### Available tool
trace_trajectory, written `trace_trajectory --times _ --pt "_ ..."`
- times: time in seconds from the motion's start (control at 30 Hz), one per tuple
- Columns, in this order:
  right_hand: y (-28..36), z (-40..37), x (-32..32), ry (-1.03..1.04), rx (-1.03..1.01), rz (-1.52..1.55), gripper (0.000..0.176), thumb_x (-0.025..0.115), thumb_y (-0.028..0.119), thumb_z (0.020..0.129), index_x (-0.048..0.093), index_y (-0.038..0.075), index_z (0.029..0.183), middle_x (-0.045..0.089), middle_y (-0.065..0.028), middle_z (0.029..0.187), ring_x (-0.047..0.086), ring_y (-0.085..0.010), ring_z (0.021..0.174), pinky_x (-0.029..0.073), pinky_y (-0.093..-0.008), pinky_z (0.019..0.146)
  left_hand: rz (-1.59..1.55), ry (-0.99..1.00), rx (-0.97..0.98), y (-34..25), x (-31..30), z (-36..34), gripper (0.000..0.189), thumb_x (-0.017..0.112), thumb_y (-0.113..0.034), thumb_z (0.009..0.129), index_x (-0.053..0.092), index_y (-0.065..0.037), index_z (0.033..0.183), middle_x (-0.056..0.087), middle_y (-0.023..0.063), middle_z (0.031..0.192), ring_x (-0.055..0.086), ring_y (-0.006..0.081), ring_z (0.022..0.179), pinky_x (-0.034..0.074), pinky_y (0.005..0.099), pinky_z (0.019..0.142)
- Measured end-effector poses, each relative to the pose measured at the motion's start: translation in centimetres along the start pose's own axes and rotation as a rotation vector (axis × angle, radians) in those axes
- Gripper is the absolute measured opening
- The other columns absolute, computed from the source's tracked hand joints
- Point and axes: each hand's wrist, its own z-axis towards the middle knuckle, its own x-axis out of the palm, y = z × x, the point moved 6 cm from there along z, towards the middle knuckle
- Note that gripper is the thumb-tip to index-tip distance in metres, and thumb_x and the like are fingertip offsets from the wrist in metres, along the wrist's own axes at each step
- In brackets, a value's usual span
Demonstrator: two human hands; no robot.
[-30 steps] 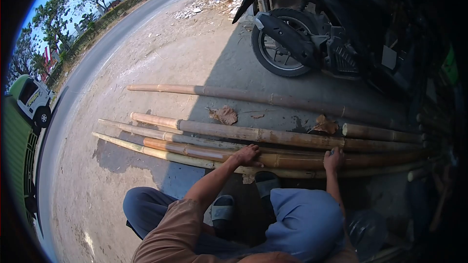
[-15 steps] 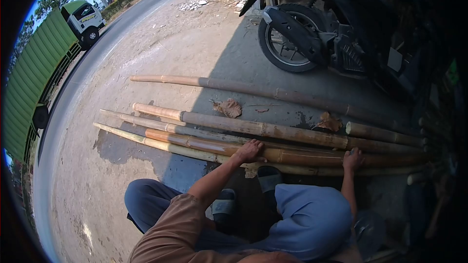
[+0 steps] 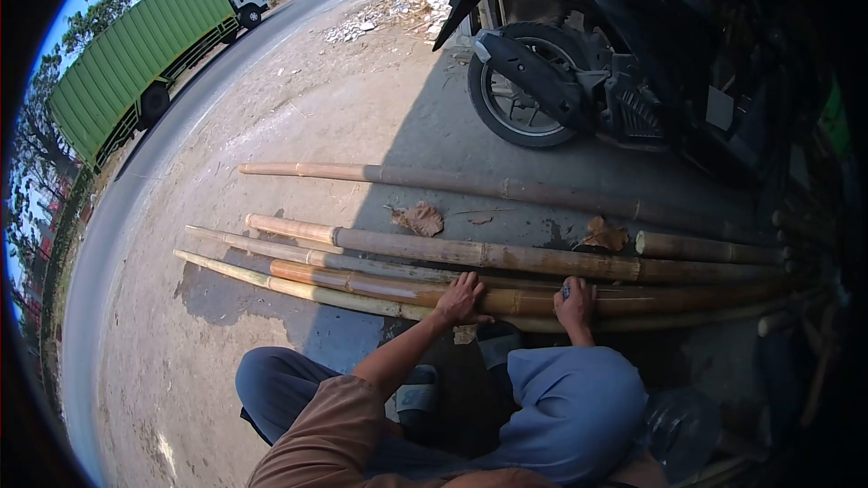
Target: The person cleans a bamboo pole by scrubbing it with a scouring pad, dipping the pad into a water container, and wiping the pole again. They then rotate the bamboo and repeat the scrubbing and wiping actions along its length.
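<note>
A brown, wet-looking bamboo pole [image 3: 407,291] lies crosswise in front of my knees. My left hand [image 3: 463,299] grips it near the middle, fingers curled over the top. Farther right on the same pole rests my right hand [image 3: 575,304], closed on a small dark bluish item that I cannot make out. A thin pale pole [image 3: 316,294] runs along the near side, partly under my hands. Beyond the brown pole lie a slender pole [image 3: 249,242], a thicker pole [image 3: 398,242] and a long dull one [image 3: 434,179].
Behind the poles stands a black motorbike [image 3: 579,81]. Dry leaves [image 3: 419,219] lie between poles, and a short bamboo piece [image 3: 696,248] is at the right. My sandals [image 3: 416,390] are just below the poles. A green truck [image 3: 145,54] is on the road [image 3: 190,136].
My right hand has slid left along the brown pole, closer to my left hand, which stays about where it was. The truck has moved away up the road. The view has shifted slightly.
</note>
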Motion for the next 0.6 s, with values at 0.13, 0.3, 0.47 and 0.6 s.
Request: trace_trajectory --times 0.13,0.3,0.47,0.6 --pt "-13.9 2.2 -7.3 -0.158 0.311 -0.269 0.027 0.070 0.023 0.088 0.063 0.010 0.111 0.065 -0.0157 0.116 0.062 -0.0413 0.114 0.039 -0.0607 0.117 0.052 0.072 -0.078 -0.5 0.0 0.7 0.100 0.074 -0.081 0.075 0.059 -0.001 0.132 0.051 0.0195 0.135 0.047 0.0387 0.133 0.044 0.0495 0.109" --pt "-9.6 0.7 -4.2 -0.242 0.220 -0.268 0.027 0.072 0.020 0.083 0.064 0.010 0.106 0.064 -0.0141 0.112 0.062 -0.0399 0.112 0.041 -0.0606 0.115 0.170 0.000 0.014 -0.7 1.7 0.7 0.087 0.068 -0.075 0.087 0.061 -0.002 0.132 0.056 0.0185 0.131 0.051 0.0380 0.130 0.045 0.0490 0.109" --pt "8.7 -2.5 2.5 0.048 -0.250 0.206 0.024 0.070 0.018 0.081 0.063 0.010 0.102 0.065 -0.0119 0.106 0.063 -0.0386 0.111 0.035 -0.0602 0.120 0.087 0.180 0.087 -0.1 1.7 2.4 0.085 0.067 -0.076 0.088 0.063 -0.001 0.129 0.059 0.0197 0.130 0.055 0.0378 0.130 0.050 0.0492 0.108" --pt "3.6 -0.1 0.1 0.208 -0.135 0.152 0.026 0.071 0.020 0.083 0.065 0.013 0.108 0.067 -0.0081 0.111 0.064 -0.0342 0.115 0.027 -0.0625 0.126 0.048 0.164 0.155 0.9 1.7 3.0 0.085 0.063 -0.079 0.088 0.064 0.000 0.120 0.062 0.0202 0.122 0.060 0.0382 0.124 0.057 0.0484 0.099"
